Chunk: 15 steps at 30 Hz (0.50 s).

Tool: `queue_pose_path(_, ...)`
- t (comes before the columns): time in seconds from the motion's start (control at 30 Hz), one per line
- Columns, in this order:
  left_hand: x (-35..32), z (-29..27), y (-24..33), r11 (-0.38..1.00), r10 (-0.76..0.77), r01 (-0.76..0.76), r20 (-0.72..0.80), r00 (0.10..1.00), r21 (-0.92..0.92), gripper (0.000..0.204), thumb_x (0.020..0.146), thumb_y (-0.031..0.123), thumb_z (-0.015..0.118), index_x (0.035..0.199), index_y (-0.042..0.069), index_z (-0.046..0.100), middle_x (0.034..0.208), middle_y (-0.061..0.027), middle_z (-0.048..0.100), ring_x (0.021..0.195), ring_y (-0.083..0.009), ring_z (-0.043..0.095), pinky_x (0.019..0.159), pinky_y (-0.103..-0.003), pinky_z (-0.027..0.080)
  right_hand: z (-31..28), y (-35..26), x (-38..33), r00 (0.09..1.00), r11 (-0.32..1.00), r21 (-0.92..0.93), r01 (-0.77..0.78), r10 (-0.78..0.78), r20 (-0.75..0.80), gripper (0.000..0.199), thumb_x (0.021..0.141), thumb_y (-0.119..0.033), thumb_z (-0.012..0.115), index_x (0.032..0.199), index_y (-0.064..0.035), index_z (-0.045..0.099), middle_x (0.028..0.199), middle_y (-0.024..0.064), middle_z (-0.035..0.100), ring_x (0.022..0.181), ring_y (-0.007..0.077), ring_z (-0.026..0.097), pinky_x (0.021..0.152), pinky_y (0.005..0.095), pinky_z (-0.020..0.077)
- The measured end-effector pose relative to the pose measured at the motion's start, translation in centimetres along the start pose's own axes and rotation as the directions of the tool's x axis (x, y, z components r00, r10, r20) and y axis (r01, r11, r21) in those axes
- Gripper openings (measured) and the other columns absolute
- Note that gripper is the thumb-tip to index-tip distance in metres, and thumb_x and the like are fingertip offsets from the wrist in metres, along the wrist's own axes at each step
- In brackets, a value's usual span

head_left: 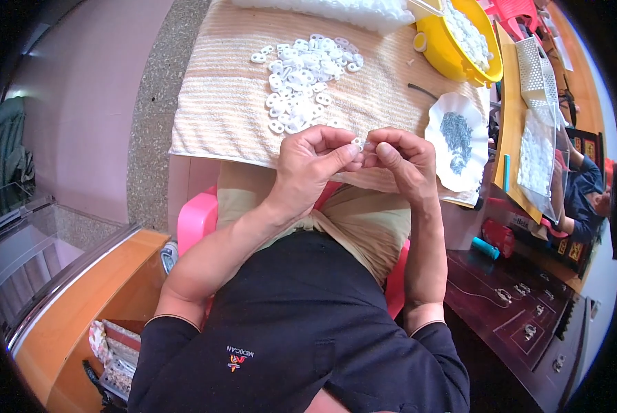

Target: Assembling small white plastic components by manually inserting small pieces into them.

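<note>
Both hands meet at the towel's near edge, fingertips almost touching. My left hand (312, 162) is closed in a pinch on a small white plastic piece (358, 142), which shows between thumb and forefinger. Right beside it, my right hand (408, 165) is closed too, thumb against forefinger; whatever is between those fingertips is too small to make out. Beyond the left hand lies a loose pile of white oval plastic pieces (298, 79) with holes in them. To the right of my right hand sits a white wavy-rimmed dish (432, 131) holding many small dark grey metal parts (456, 138).
A striped beige towel (219, 96) covers the table. At its far side stand a clear tub (336, 14) of white pieces and a yellow bucket (436, 51) filled with more. Farther right, another person (580, 186) sits beside a clear box (536, 158) of white parts.
</note>
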<state>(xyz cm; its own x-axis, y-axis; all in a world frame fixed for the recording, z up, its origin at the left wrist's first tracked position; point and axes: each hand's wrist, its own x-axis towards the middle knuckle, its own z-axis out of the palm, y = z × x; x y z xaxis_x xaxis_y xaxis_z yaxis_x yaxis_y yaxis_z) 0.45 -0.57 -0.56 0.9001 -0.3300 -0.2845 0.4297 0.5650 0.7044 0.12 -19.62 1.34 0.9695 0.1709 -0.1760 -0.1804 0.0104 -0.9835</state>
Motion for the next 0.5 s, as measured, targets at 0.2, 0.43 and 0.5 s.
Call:
queue_pose_path(0.2, 0.11, -0.15, -0.32, 1.0, 0.014, -0.014, 0.014, 1.0, 0.014, 0.015, 0.087, 0.003, 0.066, 0.101, -0.001, 0.062, 0.085, -0.0081, 0.068, 0.075, -0.0125, 0.065, 0.071, -0.025, 0.055, 0.34, -0.02, 0.15, 0.999, 0.999, -0.048, 0.006, -0.004, 0.039, 0.023, 0.09, -0.006, 0.063, 0.109, 0.0056, 0.062, 0.094, 0.0091, 0.068, 0.084, 0.0155, 0.066, 0.076, 0.027, 0.0554)
queue_pose_path(0.43, -0.16, 0.19, 0.02, 0.999, 0.022, -0.023, -0.027, 0.999, -0.034, 0.015, 0.088, 0.003, 0.065, 0.1, -0.004, 0.061, 0.086, -0.0097, 0.067, 0.075, -0.0128, 0.065, 0.071, -0.025, 0.056, 0.12, -0.46, 0.19, 0.997, 0.999, 0.015, 0.032, -0.03, -0.078, 0.017, 0.091, -0.01, 0.062, 0.1, 0.0042, 0.064, 0.089, 0.0087, 0.065, 0.075, 0.0143, 0.064, 0.071, 0.0268, 0.0541)
queue_pose_path(0.5, -0.39, 0.32, 0.08, 0.998, 0.035, -0.037, -0.048, 0.998, -0.049, 0.015, 0.088, 0.003, 0.065, 0.1, -0.004, 0.061, 0.086, -0.0099, 0.067, 0.075, -0.0132, 0.066, 0.071, -0.025, 0.056, 0.01, -0.47, 0.84, 0.993, 0.998, -0.033, 0.047, -0.05, -0.107, 0.016, 0.091, -0.009, 0.062, 0.1, 0.0041, 0.064, 0.088, 0.0083, 0.064, 0.073, 0.0137, 0.064, 0.07, 0.0265, 0.0538)
